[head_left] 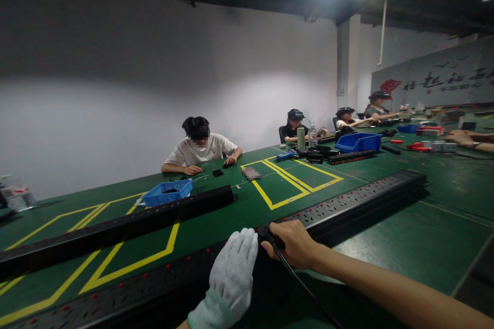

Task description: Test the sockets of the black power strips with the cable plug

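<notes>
A long black power strip [347, 200] with rows of sockets and small red buttons runs diagonally across the green table. My left hand [233, 267], in a white knitted glove, lies on the strip with its fingers stretched out side by side. Bare, my right hand [296, 241] grips a black plug [265, 233] by its body, just beyond the gloved fingertips. The plug is at the strip's socket face; whether its pins are inserted is hidden. From it a black cable [295, 278] trails down toward the lower right.
A second black strip [116, 227] lies beyond on the left, near a light blue bin [165, 194]. Yellow tape [289, 199] marks the table. Across sits a person in a white shirt [210, 151]. Farther right are a blue bin [358, 142], bottles and other seated people.
</notes>
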Demonstrator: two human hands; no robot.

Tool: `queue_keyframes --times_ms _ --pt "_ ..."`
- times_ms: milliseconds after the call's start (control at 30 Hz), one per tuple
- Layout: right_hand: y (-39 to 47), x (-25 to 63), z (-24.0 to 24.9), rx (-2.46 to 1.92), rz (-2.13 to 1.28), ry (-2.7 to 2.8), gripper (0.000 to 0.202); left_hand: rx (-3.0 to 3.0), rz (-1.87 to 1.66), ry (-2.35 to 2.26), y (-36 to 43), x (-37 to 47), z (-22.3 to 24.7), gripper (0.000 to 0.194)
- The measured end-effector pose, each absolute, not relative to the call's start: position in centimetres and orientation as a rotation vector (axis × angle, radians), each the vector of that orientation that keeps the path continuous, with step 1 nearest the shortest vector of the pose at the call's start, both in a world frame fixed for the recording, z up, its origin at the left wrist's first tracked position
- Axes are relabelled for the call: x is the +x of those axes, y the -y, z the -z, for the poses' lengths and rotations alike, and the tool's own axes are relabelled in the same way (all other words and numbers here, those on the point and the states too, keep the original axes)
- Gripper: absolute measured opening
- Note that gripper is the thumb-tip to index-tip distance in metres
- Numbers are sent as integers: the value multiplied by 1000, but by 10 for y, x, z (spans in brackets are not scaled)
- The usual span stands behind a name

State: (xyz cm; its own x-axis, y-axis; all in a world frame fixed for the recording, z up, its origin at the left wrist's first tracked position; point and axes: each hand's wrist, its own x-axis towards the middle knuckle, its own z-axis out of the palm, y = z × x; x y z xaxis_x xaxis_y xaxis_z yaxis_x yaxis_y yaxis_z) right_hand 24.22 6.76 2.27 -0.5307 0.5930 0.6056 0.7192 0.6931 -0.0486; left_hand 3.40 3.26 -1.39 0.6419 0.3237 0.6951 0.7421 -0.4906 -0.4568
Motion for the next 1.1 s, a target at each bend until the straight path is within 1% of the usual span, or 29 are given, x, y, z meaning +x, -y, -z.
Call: queue_keyframes --times_ms 100,200,400,633,800,867,1000,1100 --pt "-68 243 -23 -996 283 2309 24 -2035 681 829 -33 35 13 59" --pt "-67 243 -24 -981 294 2317 24 -1948 702 788 -33 38 10 54" --pt "-67 242 -24 -989 303 2306 24 -1831 618 826 -34 42 11 44" --pt "-67 242 -24 -993 296 2309 24 -1941 553 892 -39 35 11 47" --pt "-66 241 -25 -1007 296 2299 22 -2195 621 875 -49 20 -5 58" --pt "-66 241 -25 -1008 293 2291 22 -2347 611 863 -53 11 -17 59" --pt "-66 240 -24 -1006 281 2269 22 -2804 711 830 -68 -7 -45 52" --pt "-66 240 -23 -1000 252 2256 21 -3235 841 958 -89 -8 -59 41"
